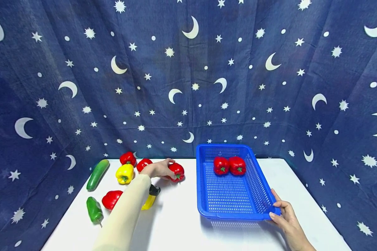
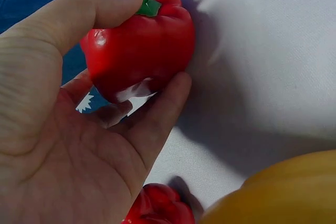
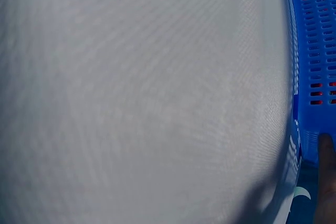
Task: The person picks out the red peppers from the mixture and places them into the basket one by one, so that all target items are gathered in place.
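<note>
My left hand (image 1: pixel 158 169) holds a red bell pepper (image 1: pixel 177 172) at the back of the table, left of the blue basket. In the left wrist view its thumb lies over the top of the pepper (image 2: pixel 139 51) beside the green stem, with fingers around the lower side. My right hand (image 1: pixel 287 219) grips the near right corner of the blue plastic basket (image 1: pixel 232 216), thumb on the rim. Two red bell peppers (image 1: pixel 221 165) sit side by side toward the far end of the basket. Only one finger (image 3: pixel 326 166) against the basket shows in the right wrist view.
Left of the basket lie a cucumber (image 1: pixel 98 175), a green pepper (image 1: pixel 94 210), a yellow bell pepper (image 1: pixel 124 174) and several more red bell peppers (image 1: pixel 127 158). A yellow object (image 1: pixel 148 202) with a dark end is partly behind the left sleeve. A starry curtain (image 1: pixel 188 87) surrounds the white table (image 1: pixel 172 226).
</note>
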Action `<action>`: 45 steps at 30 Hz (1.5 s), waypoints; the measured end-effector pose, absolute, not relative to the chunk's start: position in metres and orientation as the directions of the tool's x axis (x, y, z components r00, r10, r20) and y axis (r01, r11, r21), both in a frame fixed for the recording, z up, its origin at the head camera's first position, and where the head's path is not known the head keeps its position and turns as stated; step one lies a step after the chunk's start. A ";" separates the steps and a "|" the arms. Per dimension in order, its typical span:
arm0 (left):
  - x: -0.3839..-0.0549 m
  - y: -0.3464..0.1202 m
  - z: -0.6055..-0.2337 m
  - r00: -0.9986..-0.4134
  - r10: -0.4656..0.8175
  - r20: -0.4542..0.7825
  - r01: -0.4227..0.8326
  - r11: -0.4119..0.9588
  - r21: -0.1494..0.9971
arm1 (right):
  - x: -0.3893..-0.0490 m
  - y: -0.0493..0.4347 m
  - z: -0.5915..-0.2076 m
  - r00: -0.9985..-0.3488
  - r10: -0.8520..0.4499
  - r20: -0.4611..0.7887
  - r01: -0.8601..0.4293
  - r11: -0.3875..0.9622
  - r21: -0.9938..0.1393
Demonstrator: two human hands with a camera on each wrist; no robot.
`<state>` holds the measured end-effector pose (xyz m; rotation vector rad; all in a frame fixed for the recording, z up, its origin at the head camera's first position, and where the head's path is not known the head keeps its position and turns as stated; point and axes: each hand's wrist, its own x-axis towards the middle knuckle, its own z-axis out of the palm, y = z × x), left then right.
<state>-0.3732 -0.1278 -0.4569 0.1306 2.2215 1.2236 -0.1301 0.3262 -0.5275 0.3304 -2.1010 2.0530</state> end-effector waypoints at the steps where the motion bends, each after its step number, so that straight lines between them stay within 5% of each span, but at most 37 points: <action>1: -0.373 -0.128 -0.457 -0.821 0.355 -0.447 -0.184 0.576 0.796 | -0.130 0.326 -0.528 -0.958 -0.030 0.287 -0.287 0.017 -0.958; 34: -0.369 -0.125 -0.459 -0.849 0.360 -0.388 -0.119 0.584 0.803 | -0.131 0.325 -0.523 -0.976 -0.002 0.217 -0.216 0.080 -0.973; 45: -0.370 -0.127 -0.443 -0.882 0.356 -0.308 -0.168 0.373 0.912 | -0.130 0.325 -0.521 -0.984 0.012 0.176 -0.175 0.085 -0.981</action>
